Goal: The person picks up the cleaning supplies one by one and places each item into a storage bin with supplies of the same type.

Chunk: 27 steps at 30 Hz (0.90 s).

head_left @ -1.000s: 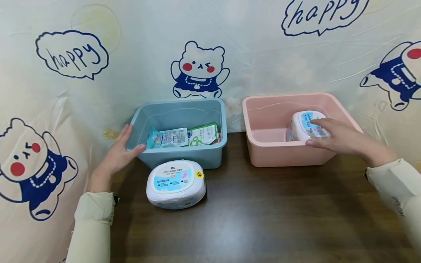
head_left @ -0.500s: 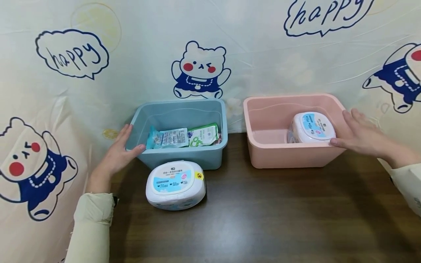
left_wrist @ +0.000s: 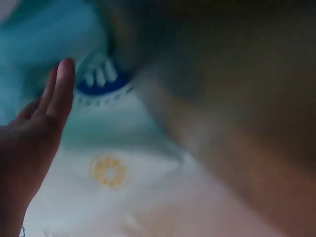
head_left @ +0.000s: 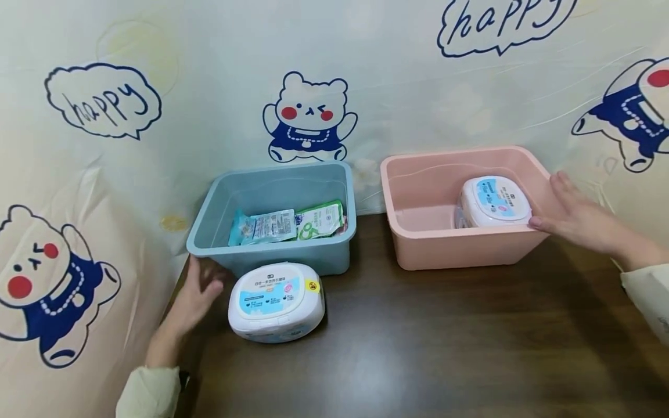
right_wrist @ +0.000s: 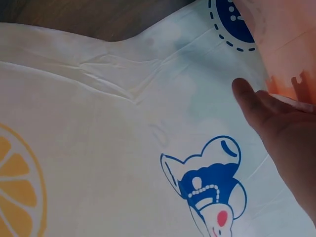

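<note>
A blue plastic bin (head_left: 292,255) holds a light-blue packet (head_left: 261,227) and a green-and-white packet (head_left: 320,220). In front of it on the table stands a white lidded tub (head_left: 276,302) with a blue label. My left hand (head_left: 190,299) is by the bin's front-left corner, its fingers extended just under the rim; whether they touch is unclear. A pink plastic bin (head_left: 460,249) contains a similar white tub (head_left: 495,202) at its right end. My right hand (head_left: 580,217) rests along that bin's right side, fingers straight and thumb at the front rim.
The brown wooden table (head_left: 418,342) extends in front of both bins. A cloth (head_left: 407,87) printed with bears covers the area behind and to the left. Something clear and partly hidden lies beside the tub in the pink bin.
My right hand has gone from above the tub in the pink bin to that bin's right side. My left hand has dropped from the blue bin's left rim toward me. The view has shifted slightly.
</note>
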### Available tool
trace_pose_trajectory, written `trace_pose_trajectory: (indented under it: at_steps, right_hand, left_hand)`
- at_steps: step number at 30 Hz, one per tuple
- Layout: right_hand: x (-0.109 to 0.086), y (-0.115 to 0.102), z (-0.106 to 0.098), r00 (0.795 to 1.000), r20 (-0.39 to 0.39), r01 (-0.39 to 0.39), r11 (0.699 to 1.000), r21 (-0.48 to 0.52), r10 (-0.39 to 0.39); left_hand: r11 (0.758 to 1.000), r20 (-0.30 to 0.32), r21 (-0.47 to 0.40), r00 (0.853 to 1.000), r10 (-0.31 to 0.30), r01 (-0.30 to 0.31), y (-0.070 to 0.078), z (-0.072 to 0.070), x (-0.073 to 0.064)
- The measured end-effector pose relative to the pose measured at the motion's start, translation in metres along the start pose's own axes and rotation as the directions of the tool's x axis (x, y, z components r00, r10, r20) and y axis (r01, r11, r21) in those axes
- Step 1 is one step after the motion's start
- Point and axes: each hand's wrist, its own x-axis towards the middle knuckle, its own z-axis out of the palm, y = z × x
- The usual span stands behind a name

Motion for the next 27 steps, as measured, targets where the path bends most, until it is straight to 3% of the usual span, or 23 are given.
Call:
trace_pose_trajectory:
  at_steps: [4, 7, 9, 12, 14, 17, 24, 27]
  right_hand:
    - [0.000, -0.003, -0.002, 1.000, 0.019, -0.001, 1.000, -0.004, 0.001]
    - [-0.001, -0.002, -0.002, 1.000, 0.004, 0.007, 1.000, -0.003, -0.007]
    - [-0.003, -0.001, -0.001, 1.000, -0.009, 0.014, 1.000, 0.002, -0.014]
    - [-0.003, 0.000, 0.000, 0.999, -0.021, 0.027, 1.000, 0.010, -0.027]
    - [-0.003, -0.001, 0.001, 0.999, -0.023, 0.030, 0.999, 0.016, -0.030]
    - [-0.003, -0.002, 0.001, 0.999, -0.023, 0.034, 0.999, 0.019, -0.034]
    - [-0.004, -0.005, 0.000, 1.000, -0.020, 0.003, 1.000, 0.013, -0.003]
    - [-0.004, -0.005, 0.000, 1.000, -0.020, -0.005, 1.000, 0.014, 0.005]
  left_hand:
    - [0.991, 0.035, -0.122, 0.998, 0.056, -0.052, -0.007, 0.020, -0.034]
    - [0.988, 0.097, -0.141, 0.993, 0.070, -0.056, 0.000, 0.033, -0.046]
    - [0.994, 0.142, -0.099, 0.988, 0.056, -0.043, 0.006, 0.041, -0.048]
    - [0.999, 0.166, 0.045, 0.986, 0.021, -0.029, 0.016, 0.053, -0.050]
    - [0.988, 0.149, 0.150, 0.989, 0.016, -0.038, 0.023, 0.059, -0.054]
    - [0.962, 0.116, 0.261, 0.992, 0.057, -0.086, 0.032, 0.069, -0.060]
    - [0.931, 0.017, 0.294, 0.975, 0.222, -0.217, 0.055, 0.091, -0.068]
    - [0.925, -0.021, 0.296, 0.967, 0.255, -0.237, 0.063, 0.101, -0.072]
